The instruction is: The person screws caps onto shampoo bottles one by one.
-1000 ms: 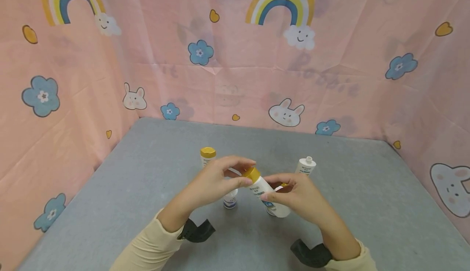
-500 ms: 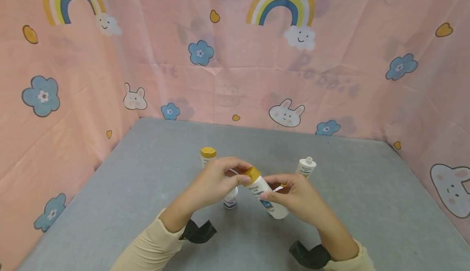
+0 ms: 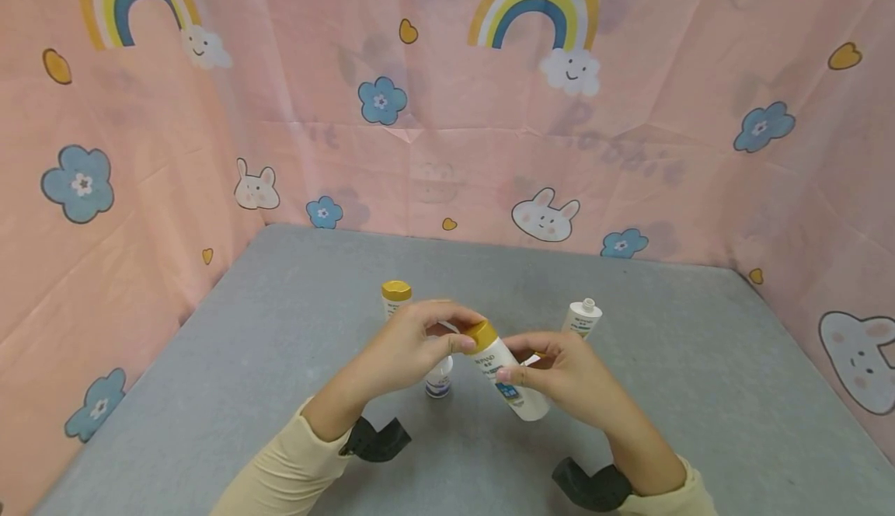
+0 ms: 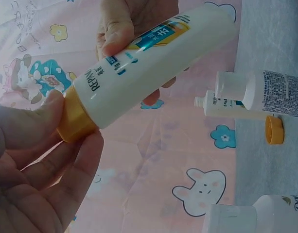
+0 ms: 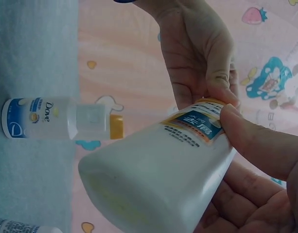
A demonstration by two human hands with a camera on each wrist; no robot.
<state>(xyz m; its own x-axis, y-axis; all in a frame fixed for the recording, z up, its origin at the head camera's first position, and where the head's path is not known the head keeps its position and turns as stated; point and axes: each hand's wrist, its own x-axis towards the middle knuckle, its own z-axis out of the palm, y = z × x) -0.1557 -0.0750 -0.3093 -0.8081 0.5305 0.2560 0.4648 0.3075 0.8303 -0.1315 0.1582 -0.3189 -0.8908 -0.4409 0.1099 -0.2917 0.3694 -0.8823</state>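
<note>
A white bottle [image 3: 511, 382] with a gold cap [image 3: 481, 336] is held tilted above the table, its cap toward the upper left. My left hand [image 3: 414, 347] pinches the cap between thumb and fingers, as the left wrist view also shows. Lower down, my right hand [image 3: 563, 368] grips the bottle's body, thumb on the label side. The bottle's broad base [image 5: 134, 194] faces the right wrist camera. Behind the right hand, a white bottle [image 3: 583, 318] stands without a cap, its narrow neck bare. A loose gold cap [image 4: 274, 130] lies near it in the left wrist view.
A gold-capped bottle [image 3: 396, 298] stands behind my left hand. Below that hand is a small white bottle [image 3: 438, 380], partly hidden. The right wrist view shows a Dove bottle [image 5: 44, 119] with a white cap. Pink printed cloth [image 3: 447, 166] encloses the grey table [image 3: 315, 291].
The held bottle's label has turned further toward the head camera, and its base has shifted slightly down. Both hands stay nearly in place, still holding cap and body.
</note>
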